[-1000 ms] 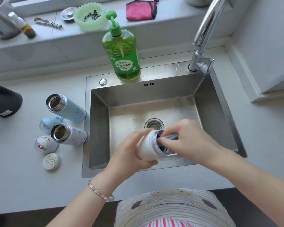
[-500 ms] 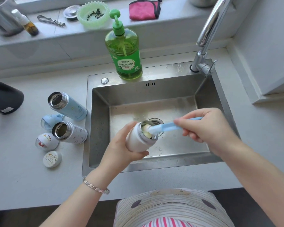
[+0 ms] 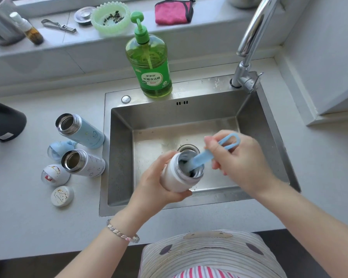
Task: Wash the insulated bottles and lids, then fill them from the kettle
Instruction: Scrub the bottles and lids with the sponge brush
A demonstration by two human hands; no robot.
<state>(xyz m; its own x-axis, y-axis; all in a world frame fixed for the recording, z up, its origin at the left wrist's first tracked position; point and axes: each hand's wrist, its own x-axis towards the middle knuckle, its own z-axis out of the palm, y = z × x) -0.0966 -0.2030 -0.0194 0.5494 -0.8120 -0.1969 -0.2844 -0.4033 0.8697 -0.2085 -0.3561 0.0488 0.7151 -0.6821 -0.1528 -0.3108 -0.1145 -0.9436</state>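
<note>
Over the sink: white bottle [image 3: 177, 177], tilted, mouth toward 1 o'clock, near the drain.
Left hand [image 3: 155, 190]: wrapped round the bottle's body, coming in from 7 o'clock.
Right hand [image 3: 242, 163]: pinching the blue brush [image 3: 205, 156], business end inside the bottle's mouth.
Counter, 9 o'clock of the sink [image 3: 121, 157]: blue bottle [image 3: 84, 131] and second white bottle [image 3: 86, 164], both uncapped, three lids [image 3: 62, 196] beside them.
Kettle [image 3: 3, 121]: further out at 9 o'clock.
Soap bottle [image 3: 151, 65]: 12 o'clock, on the rim.
</note>
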